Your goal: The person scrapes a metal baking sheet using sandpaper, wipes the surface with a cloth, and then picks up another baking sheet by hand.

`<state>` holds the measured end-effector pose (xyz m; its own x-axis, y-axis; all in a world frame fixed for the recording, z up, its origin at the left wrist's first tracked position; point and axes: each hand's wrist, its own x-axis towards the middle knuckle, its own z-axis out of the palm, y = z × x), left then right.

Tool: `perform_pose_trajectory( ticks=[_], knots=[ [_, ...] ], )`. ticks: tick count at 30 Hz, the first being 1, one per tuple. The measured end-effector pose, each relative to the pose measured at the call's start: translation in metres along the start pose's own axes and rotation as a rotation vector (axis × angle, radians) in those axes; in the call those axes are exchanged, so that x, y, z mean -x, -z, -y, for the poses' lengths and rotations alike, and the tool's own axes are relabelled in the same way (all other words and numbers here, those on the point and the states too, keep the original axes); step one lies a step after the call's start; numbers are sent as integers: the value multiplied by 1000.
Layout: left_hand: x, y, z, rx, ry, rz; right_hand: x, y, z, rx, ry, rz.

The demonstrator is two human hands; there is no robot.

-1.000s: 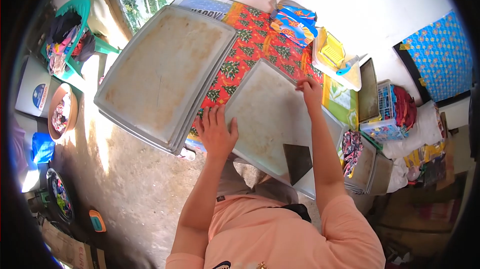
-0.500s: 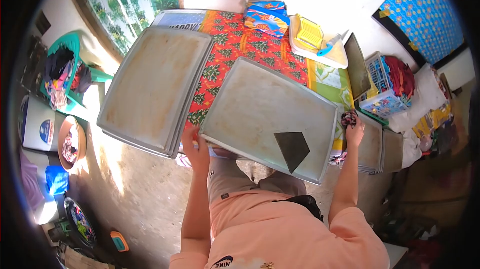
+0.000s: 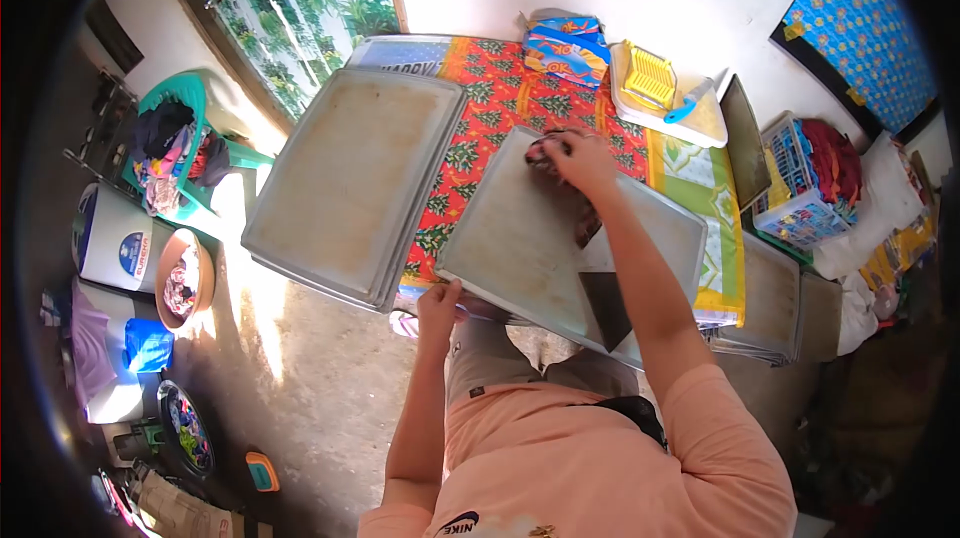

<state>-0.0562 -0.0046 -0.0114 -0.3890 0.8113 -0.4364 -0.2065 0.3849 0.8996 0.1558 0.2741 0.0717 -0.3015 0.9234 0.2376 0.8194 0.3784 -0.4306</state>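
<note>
1. Tray (metal, shallow rim): loc. on the covered table, just beside the tray stack at L.; part of its near edge projected past the table edge. Surface showed brownish mottling, esp. toward the L. end.

2. R. hand: fingers closed around a dark, patterned cloth, pos. at the tray's far L. corner area. Cloth appeared to touch the surface; exact pressure couldn't be judged.

3. L. hand: gripped the tray's near L. corner, thumb on the rim, other fingers curled (mostly hidden from this angle).

4. Change obs.: approx. half a sec. prior, the R. hand was out past the tray's R. end w/ the cloth bunched in it; it had since crossed to the far L. side. L. hand stayed at the same corner.

5. Meaning, in insp.'s judgement: cloth & tray were now brought together, w/ the L. hand apparently steadying the tray; wiping contact looked to be at its start, most of the surface not under the cloth.

6. Misc.: dark four-sided patch showed on the tray's near side, partly behind the R. forearm; loose plate or reflection, couldn't tell. White container w/ yellow slotted item & blue-handled tool stood at the table's far side, well apart from both hands.
</note>
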Motion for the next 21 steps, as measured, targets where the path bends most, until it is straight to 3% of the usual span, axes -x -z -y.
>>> perform_pose_trajectory(
  ticks=[3,6,10,13,16,18,20,21],
  knots=[
    [-2,0,8,3,-25,8,14,-72,29,223,84,-191],
    [-2,-1,9,18,-53,10,51,-102,74,63,262,-123],
    [-3,-4,10,27,-43,0,135,-90,116,-144,567,27],
    [-5,-5,15,11,-117,-86,152,-73,118,-365,604,170],
    [0,-3,7,-35,-53,-63,119,-59,110,-184,624,118],
    [1,-4,2,-3,-19,-71,70,-72,81,28,443,30],
    [1,-3,1,-10,16,-66,22,-83,42,242,64,-176],
    [1,0,2,-35,36,-54,16,-88,42,271,7,-199]
  ],
)
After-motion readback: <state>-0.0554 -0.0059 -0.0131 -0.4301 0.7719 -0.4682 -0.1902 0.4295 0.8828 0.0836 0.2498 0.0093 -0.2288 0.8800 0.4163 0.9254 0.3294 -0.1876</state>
